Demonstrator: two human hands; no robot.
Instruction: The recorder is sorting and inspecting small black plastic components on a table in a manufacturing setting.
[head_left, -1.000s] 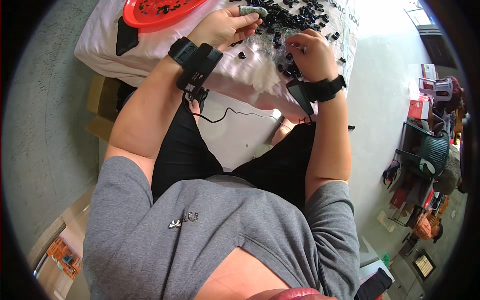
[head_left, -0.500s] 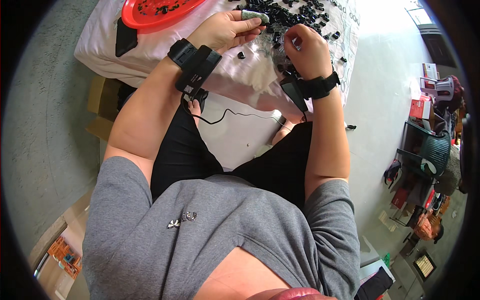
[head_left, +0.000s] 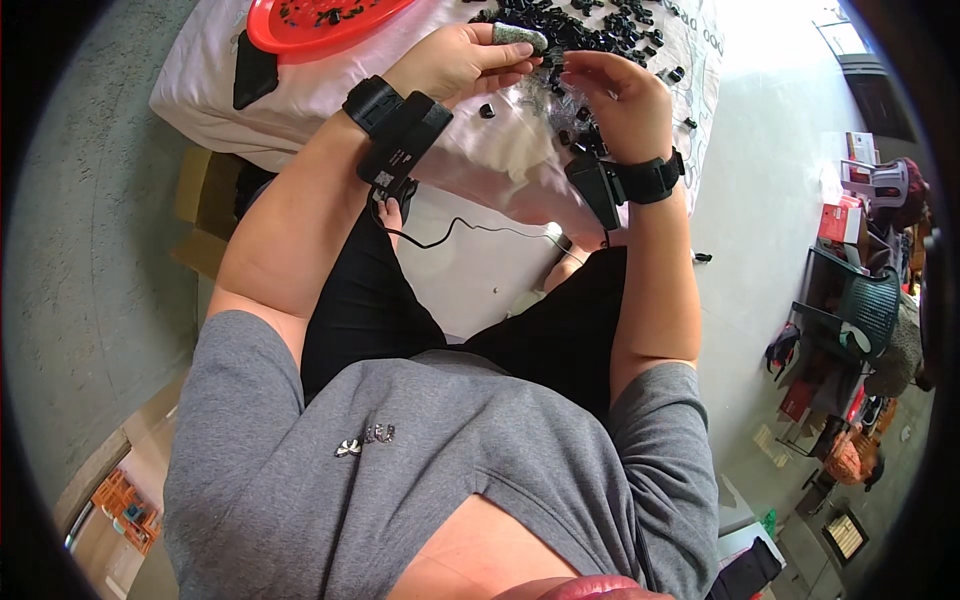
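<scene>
My left hand (head_left: 462, 62) is over the table with a grey knitted finger cover (head_left: 519, 39) on one finger. Thumb and finger pinch a small black plastic part, mostly hidden at the fingertips. Just to its right, my right hand (head_left: 632, 98) reaches toward those fingertips, its thumb and finger apart and nothing discernible between them. A loose heap of small black plastic parts (head_left: 612, 28) spreads behind both hands, with a few strays nearer me. Thin, clear scraps (head_left: 540, 100) lie on the cloth between the hands.
A red basin (head_left: 330, 38) with small dark pieces in it stands at the table's far left, beside a black flat item (head_left: 255, 72). A pale cloth (head_left: 320, 105) covers the table. An open cardboard box (head_left: 205, 205) is on the floor at left. A cable (head_left: 440, 240) hangs below.
My right hand's fingers have opened from a curled pinch and stretched left, toward my left fingertips. My left hand has moved slightly to the right, still pinching.
</scene>
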